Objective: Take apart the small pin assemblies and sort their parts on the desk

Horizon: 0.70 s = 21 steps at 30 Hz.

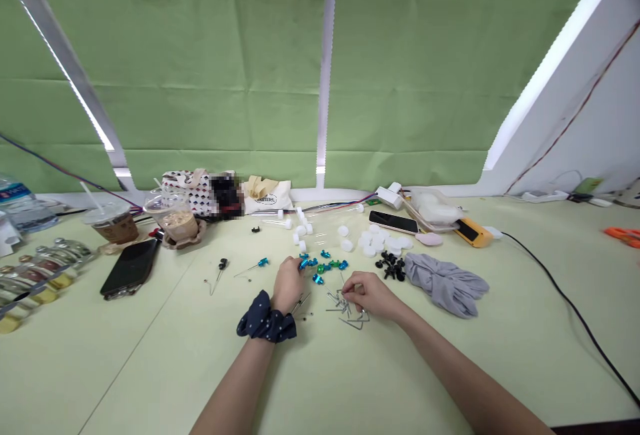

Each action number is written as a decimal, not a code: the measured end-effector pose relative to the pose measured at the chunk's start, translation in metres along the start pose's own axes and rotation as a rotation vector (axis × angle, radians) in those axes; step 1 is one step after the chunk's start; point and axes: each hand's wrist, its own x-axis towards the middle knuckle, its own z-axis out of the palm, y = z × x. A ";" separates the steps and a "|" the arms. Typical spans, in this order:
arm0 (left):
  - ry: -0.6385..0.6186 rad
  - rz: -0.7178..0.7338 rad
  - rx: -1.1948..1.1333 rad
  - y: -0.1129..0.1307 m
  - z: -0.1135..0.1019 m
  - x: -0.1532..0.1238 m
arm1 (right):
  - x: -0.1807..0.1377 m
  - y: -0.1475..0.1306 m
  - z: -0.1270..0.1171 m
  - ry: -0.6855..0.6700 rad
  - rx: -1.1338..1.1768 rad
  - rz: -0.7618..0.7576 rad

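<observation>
My left hand, with a dark dotted scrunchie at its wrist, has its fingertips closed on a small blue metal fitting. Beside it lie more blue fittings and a few green ones. My right hand pinches over a loose pile of thin bent metal rods; a thin rod seems to stick up from its fingertips, though the fingers partly hide it. Left of my hands lie a blue fitting with a thin rod and a black fitting with a rod.
Behind my hands are white caps and clear tubes. Black knobs, a grey cloth, a phone and a yellow meter lie right. Another phone, iced drinks and small bottles stand left.
</observation>
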 end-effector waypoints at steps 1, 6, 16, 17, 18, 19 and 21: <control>0.003 0.002 0.001 -0.001 0.000 0.000 | 0.000 0.000 0.000 -0.002 -0.030 -0.006; 0.042 -0.050 -0.203 0.001 -0.009 -0.001 | -0.002 -0.005 -0.002 0.000 -0.125 -0.017; -0.078 -0.182 -0.583 0.004 -0.017 -0.004 | -0.001 -0.011 0.002 0.094 0.105 0.049; -0.087 -0.198 -0.585 0.005 -0.017 -0.004 | -0.001 -0.011 0.002 0.098 0.115 0.053; -0.099 -0.215 -0.598 0.006 -0.018 -0.005 | -0.001 -0.010 0.002 0.103 0.125 0.057; -0.113 -0.232 -0.625 0.007 -0.019 -0.005 | 0.000 -0.010 0.002 0.109 0.138 0.062; -0.156 -0.257 -0.730 0.012 -0.023 -0.008 | 0.001 -0.010 0.001 0.126 0.189 0.064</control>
